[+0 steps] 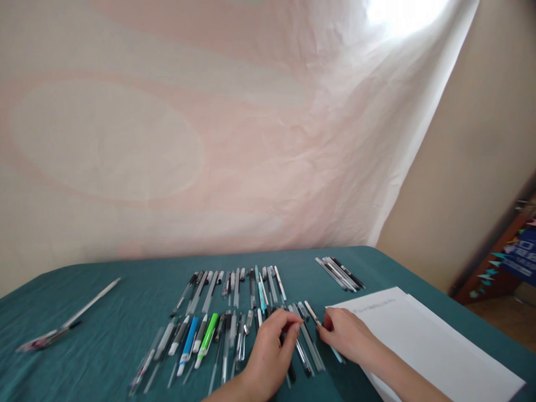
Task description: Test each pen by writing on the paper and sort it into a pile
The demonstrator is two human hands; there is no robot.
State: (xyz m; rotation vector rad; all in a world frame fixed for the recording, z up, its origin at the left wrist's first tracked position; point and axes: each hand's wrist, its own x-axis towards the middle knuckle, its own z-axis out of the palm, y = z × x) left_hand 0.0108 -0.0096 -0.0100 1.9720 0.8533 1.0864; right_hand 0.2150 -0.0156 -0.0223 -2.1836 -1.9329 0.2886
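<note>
My left hand (270, 354) hovers over the right part of the near row of pens. Its thumb and forefinger are pinched together, and whatever may be between them is too small to make out. A dark pen (292, 373) lies partly hidden beneath it. Just to the right, my right hand (345, 333) has its fingers closed on a pen (312, 312) with a white upper end and a pale blue lower end, at the right end of the row. Between the hands are clear-barrelled pens (310, 343). Left of them lie a green highlighter (207, 340) and a blue marker (188, 346).
A far row of pens (237, 287) lies behind the near one. Several more pens (341, 273) form a group at the back right. White paper sheets (435, 340) cover the right side of the green tablecloth (104, 357). A long pale stick-like item (90, 303) lies far left.
</note>
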